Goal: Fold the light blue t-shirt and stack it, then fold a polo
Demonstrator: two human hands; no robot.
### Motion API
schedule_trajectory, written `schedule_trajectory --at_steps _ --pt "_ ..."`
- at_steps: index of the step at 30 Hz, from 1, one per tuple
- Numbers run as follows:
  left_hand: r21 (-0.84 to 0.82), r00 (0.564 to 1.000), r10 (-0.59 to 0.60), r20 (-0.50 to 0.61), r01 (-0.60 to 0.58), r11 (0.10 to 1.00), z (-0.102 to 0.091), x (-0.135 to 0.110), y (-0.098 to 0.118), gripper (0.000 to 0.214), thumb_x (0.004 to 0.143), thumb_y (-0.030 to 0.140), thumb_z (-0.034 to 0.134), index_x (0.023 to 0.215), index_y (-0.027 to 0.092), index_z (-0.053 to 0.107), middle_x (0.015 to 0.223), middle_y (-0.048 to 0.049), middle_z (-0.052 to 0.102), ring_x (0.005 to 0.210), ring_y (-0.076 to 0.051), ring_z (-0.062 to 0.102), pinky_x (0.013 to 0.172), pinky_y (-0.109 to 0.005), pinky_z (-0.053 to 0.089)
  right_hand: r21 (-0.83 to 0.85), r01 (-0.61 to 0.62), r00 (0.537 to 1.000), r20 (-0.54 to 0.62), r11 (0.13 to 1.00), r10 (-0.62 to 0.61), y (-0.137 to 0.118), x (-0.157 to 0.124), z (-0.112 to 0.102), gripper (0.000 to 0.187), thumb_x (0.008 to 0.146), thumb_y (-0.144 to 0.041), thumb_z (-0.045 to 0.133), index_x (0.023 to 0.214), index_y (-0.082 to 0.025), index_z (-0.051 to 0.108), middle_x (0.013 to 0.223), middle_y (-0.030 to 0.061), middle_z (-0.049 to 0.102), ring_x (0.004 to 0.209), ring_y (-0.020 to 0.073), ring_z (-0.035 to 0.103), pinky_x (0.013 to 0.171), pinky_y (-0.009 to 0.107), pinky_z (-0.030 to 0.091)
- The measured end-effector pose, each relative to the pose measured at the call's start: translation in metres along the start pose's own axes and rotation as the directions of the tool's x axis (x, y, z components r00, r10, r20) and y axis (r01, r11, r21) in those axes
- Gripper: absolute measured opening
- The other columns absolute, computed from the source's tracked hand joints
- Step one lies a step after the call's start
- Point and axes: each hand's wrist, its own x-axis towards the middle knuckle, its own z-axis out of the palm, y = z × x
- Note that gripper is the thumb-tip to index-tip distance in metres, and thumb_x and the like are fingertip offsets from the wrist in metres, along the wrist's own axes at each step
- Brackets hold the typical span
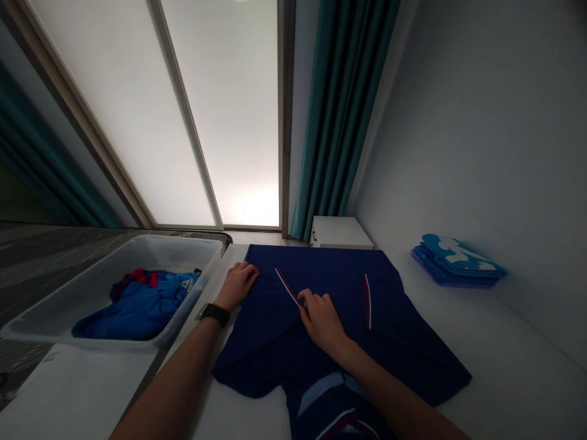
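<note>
A dark navy shirt with red-and-white trimmed sleeves lies spread on the white table, collar toward me. My left hand pinches the shirt's far left edge, fingers curled on the cloth. My right hand grips a folded-over sleeve near its striped hem at the shirt's middle. A black watch sits on my left wrist.
A translucent plastic bin at the left holds crumpled blue and red clothes. A stack of folded light-blue garments lies at the right by the wall. A white box stands beyond the shirt, below teal curtains.
</note>
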Motion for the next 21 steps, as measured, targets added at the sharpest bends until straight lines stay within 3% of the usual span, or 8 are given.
schedule_trajectory --at_steps 5,10,16,21 --pt "0.029 1.000 -0.008 -0.022 0.008 1.000 -0.002 -0.001 0.005 0.019 0.092 0.032 0.047 0.087 0.023 0.063 0.095 -0.0064 0.064 0.097 -0.026 0.055 0.085 -0.041 0.042 -0.049 0.040 0.999 0.037 0.998 -0.039 0.001 -0.001 0.002 0.022 0.093 -0.013 0.042 0.104 -0.023 0.058 0.097 0.0038 0.066 0.091 0.0188 0.057 0.080 0.032 0.031" --pt "0.040 1.000 -0.015 -0.014 0.016 0.999 -0.003 -0.001 0.006 0.020 0.092 0.033 0.047 0.089 0.023 0.064 0.096 -0.0068 0.064 0.097 -0.026 0.055 0.086 -0.041 0.042 -0.077 0.043 0.999 0.008 0.996 -0.042 0.002 -0.004 0.001 0.022 0.095 -0.017 0.042 0.104 -0.023 0.061 0.097 0.0041 0.065 0.091 0.0194 0.055 0.080 0.033 0.032" --pt "0.022 0.999 -0.027 -0.025 0.028 0.999 -0.002 -0.001 0.005 0.024 0.093 0.035 0.045 0.091 0.023 0.066 0.096 -0.0069 0.065 0.097 -0.026 0.055 0.086 -0.041 0.042 0.054 -0.034 0.995 -0.096 0.998 0.039 0.012 -0.003 -0.005 0.024 0.094 -0.013 0.040 0.101 -0.022 0.061 0.098 0.0036 0.068 0.090 0.0181 0.057 0.082 0.033 0.032" --pt "-0.003 1.000 -0.018 -0.021 0.018 1.000 -0.002 0.000 0.004 0.025 0.092 0.035 0.045 0.091 0.023 0.067 0.096 -0.0062 0.065 0.097 -0.025 0.055 0.087 -0.041 0.042 0.072 0.006 0.999 -0.049 0.997 -0.003 0.021 -0.002 -0.003 0.022 0.093 -0.012 0.042 0.095 -0.021 0.062 0.095 0.0026 0.069 0.089 0.0185 0.056 0.081 0.034 0.031"
